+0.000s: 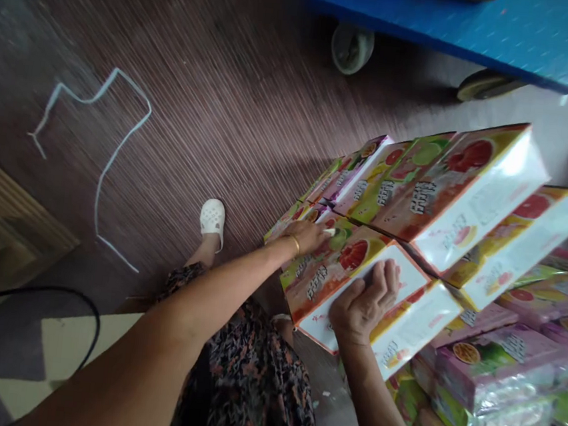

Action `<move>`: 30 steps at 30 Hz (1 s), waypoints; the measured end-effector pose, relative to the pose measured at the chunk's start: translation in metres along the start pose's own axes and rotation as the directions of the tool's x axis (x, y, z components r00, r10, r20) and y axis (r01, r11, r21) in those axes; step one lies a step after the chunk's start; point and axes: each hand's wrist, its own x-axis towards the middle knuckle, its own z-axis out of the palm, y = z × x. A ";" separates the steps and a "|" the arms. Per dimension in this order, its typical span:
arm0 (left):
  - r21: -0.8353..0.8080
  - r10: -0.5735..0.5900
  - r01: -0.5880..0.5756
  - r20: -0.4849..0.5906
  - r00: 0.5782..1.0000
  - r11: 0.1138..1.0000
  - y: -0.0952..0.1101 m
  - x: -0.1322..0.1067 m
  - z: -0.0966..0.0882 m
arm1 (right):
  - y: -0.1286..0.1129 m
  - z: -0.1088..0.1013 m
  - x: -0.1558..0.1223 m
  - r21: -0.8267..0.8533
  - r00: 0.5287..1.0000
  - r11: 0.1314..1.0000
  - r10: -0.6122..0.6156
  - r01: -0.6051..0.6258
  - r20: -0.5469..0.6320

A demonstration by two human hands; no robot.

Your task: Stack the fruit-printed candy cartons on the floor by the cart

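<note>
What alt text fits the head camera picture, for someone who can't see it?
A person's left hand and right hand touch stacked, colourful, fruit-printed rectangular cartons, the right against a white end panel. Nearby are a blue wheeled platform and a thin white strip on brown ribbed flooring.

Lettering (422, 197), apparently Chinese, stands on the fruit-printed boxes (390, 203), too blurred to read.
</note>
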 end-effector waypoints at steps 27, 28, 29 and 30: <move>0.070 -0.144 0.145 -0.023 0.989 0.987 -0.082 0.054 0.016 | -0.007 -0.001 0.005 -0.011 1.000 1.000 -0.012 0.012 -0.002; 0.074 -0.123 0.123 -0.007 0.992 0.990 -0.079 0.074 0.019 | -0.008 -0.002 0.005 -0.015 1.000 1.000 -0.017 0.017 -0.002; 0.071 -0.096 0.095 0.018 0.995 0.993 -0.079 0.084 0.027 | -0.008 -0.002 0.006 -0.020 1.000 1.000 -0.020 0.020 -0.002; 0.064 -0.081 0.078 0.053 0.995 0.995 -0.080 0.085 0.040 | -0.008 -0.002 0.006 -0.024 1.000 0.999 -0.022 0.022 -0.001</move>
